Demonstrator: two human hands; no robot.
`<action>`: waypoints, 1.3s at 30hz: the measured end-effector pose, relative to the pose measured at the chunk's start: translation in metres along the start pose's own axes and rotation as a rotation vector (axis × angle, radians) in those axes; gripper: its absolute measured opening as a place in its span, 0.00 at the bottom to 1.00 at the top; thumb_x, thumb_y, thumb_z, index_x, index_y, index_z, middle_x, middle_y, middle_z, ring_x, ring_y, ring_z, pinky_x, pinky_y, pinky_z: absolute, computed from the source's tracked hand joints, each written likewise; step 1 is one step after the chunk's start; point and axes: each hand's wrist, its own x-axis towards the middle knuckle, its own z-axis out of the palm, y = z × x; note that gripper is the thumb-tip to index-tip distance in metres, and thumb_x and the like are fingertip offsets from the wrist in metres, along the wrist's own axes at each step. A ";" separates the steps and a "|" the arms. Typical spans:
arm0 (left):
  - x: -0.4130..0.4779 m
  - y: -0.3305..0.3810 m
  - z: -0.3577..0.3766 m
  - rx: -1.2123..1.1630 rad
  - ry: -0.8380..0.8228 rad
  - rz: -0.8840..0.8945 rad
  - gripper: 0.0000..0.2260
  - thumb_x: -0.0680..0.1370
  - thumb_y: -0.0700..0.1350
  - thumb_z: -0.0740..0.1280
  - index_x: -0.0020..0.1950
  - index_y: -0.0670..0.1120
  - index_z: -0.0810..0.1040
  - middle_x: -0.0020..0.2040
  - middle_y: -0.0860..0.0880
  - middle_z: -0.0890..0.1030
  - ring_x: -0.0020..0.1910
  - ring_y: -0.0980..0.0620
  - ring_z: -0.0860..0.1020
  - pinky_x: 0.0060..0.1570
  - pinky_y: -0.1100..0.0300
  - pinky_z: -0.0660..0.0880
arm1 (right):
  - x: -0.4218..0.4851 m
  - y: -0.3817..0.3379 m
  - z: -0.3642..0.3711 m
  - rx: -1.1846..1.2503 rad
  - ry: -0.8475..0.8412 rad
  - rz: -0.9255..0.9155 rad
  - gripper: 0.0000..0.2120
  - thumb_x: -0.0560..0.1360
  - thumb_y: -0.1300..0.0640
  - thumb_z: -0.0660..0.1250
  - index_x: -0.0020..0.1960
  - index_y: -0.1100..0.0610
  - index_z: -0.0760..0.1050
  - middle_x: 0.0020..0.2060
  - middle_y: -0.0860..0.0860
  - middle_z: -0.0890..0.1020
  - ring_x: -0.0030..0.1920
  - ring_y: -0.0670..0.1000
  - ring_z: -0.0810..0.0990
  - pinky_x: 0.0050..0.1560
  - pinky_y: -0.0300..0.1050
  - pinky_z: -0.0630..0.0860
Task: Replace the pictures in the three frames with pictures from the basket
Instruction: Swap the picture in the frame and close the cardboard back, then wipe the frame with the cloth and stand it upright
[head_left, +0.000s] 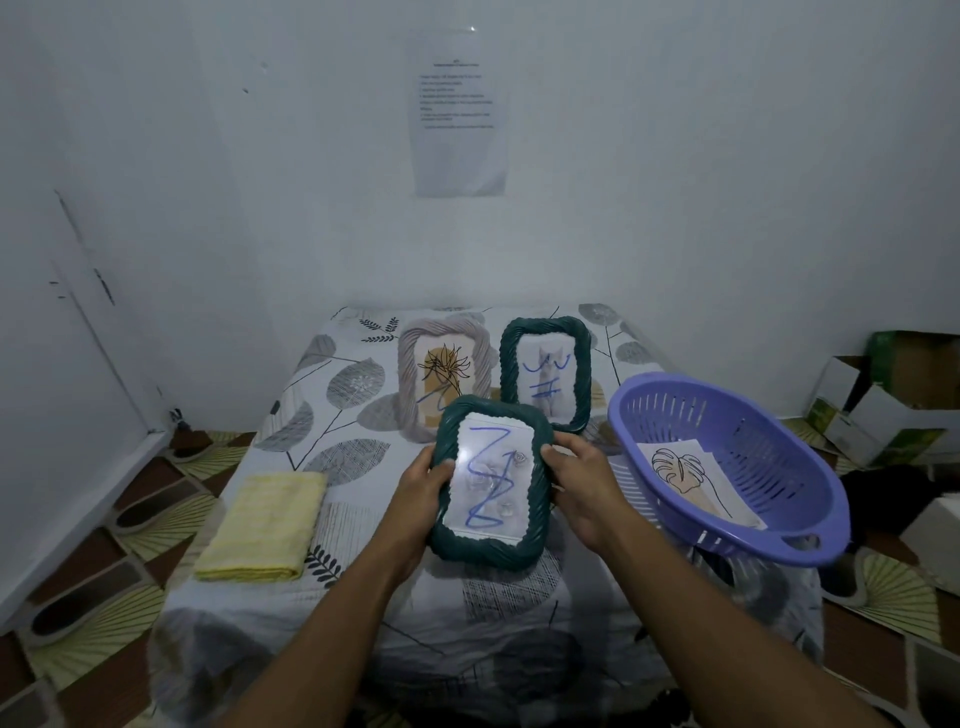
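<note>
I hold a dark green rope-edged frame (488, 543) above the table, its glass scribbled with blue marker over a pale picture. My left hand (418, 486) grips its left edge and my right hand (582, 480) grips its right edge. Behind it a beige frame (410, 374) with a flower drawing and a second green frame (584, 364) with a cat picture stand upright, both marked in blue. A purple basket (789, 535) at the right holds loose pictures (685, 478), the top one a leaf line drawing.
A folded yellow cloth (265, 525) lies on the leaf-patterned tablecloth (343, 384) at the left. Cardboard boxes (883, 410) sit on the floor at the far right. A printed sheet (460, 119) hangs on the wall behind the table.
</note>
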 end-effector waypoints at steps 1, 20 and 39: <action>0.003 -0.003 -0.004 0.105 -0.001 0.001 0.10 0.81 0.44 0.59 0.59 0.47 0.77 0.52 0.43 0.83 0.49 0.45 0.82 0.51 0.47 0.78 | 0.000 0.000 0.000 -0.003 0.005 -0.009 0.10 0.80 0.63 0.61 0.60 0.58 0.75 0.47 0.58 0.83 0.40 0.55 0.79 0.37 0.48 0.76; 0.017 -0.016 -0.187 1.353 0.635 0.055 0.14 0.74 0.46 0.67 0.57 0.42 0.76 0.55 0.40 0.78 0.53 0.39 0.75 0.50 0.47 0.75 | -0.002 0.004 0.032 -0.115 -0.055 -0.079 0.10 0.80 0.62 0.61 0.59 0.58 0.76 0.46 0.52 0.82 0.42 0.52 0.79 0.36 0.45 0.72; 0.018 0.019 -0.101 1.348 0.072 0.311 0.15 0.77 0.47 0.66 0.63 0.50 0.72 0.52 0.49 0.82 0.47 0.50 0.80 0.47 0.54 0.78 | -0.002 -0.001 0.013 -0.209 -0.022 -0.139 0.08 0.80 0.61 0.61 0.56 0.57 0.77 0.50 0.55 0.82 0.44 0.53 0.78 0.39 0.46 0.72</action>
